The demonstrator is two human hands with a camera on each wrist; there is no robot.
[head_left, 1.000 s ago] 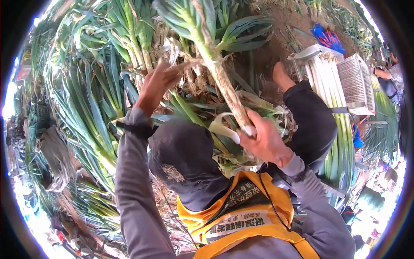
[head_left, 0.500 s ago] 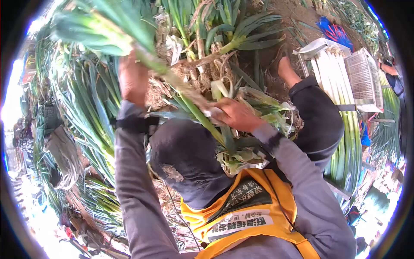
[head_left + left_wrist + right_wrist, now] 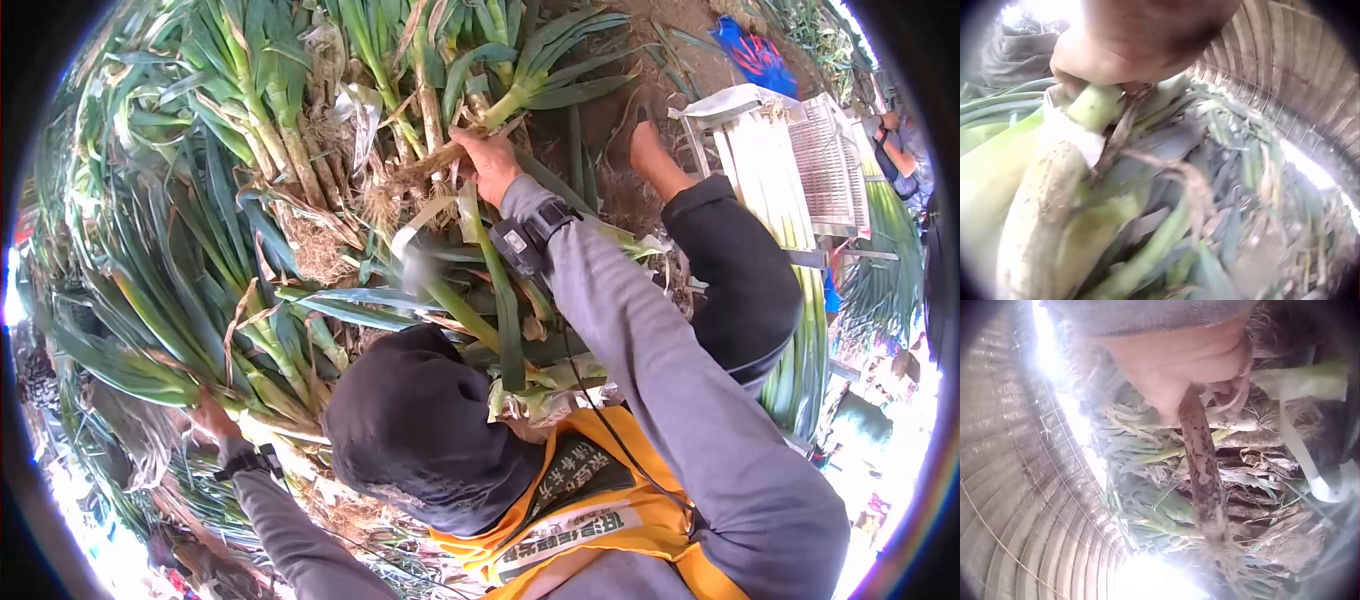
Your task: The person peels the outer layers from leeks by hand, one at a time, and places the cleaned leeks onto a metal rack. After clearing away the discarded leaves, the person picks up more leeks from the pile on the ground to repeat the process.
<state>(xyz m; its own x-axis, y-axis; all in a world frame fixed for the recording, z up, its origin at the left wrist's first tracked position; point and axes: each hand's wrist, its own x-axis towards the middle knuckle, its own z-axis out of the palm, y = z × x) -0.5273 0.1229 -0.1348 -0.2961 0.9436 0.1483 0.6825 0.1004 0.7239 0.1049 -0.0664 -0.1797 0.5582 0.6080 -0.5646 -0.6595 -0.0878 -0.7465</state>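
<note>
My left hand (image 3: 212,418) is low at the left of the head view, against leeks (image 3: 262,335) piled there. In the left wrist view the fingers of this hand (image 3: 1141,44) curl over a pale green leek stem (image 3: 1094,107), beside thicker pale stalks. Further up, my right hand (image 3: 487,165) grips a leek with a brown, dirty stalk (image 3: 430,168); its leaves fan out to the upper right. The right wrist view has the hand (image 3: 1191,369) closed round that stalk (image 3: 1200,453), roots pointing down. A blurred pale strip (image 3: 412,250) hangs below the stalk.
Unpeeled leeks with roots (image 3: 300,165) lie across the top left. At the right, a metal frame (image 3: 745,98) holds white, trimmed leeks (image 3: 760,180) beside a pale crate (image 3: 825,170). A bare foot (image 3: 650,150) rests on the soil. Peeled leaves (image 3: 545,385) lie near the vest.
The large leek has swung left out of both hands' earlier grip. My left hand has moved down to the left pile. My right hand has moved up and taken hold of another leek.
</note>
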